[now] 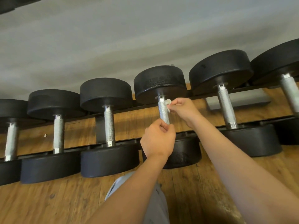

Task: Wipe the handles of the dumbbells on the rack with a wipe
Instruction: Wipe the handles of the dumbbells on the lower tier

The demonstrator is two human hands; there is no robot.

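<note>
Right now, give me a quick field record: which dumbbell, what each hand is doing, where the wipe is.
dumbbell: fourth from left of six on the rack
left hand: grips the handle at its near end
right hand: pinches the wipe
wipe: white, crumpled, against the handle's far end
floor: small white scrap, left

The lower end of the handle (163,110) is hidden by the left hand (157,139), and the near head (186,154) is partly covered by it. The wipe (168,103) is mostly concealed in the right hand (184,109). The leftmost dumbbell (11,139) and the rightmost dumbbell (289,91) are cut off by the picture's edges. A white scrap (45,135) is too small to be identified.
</note>
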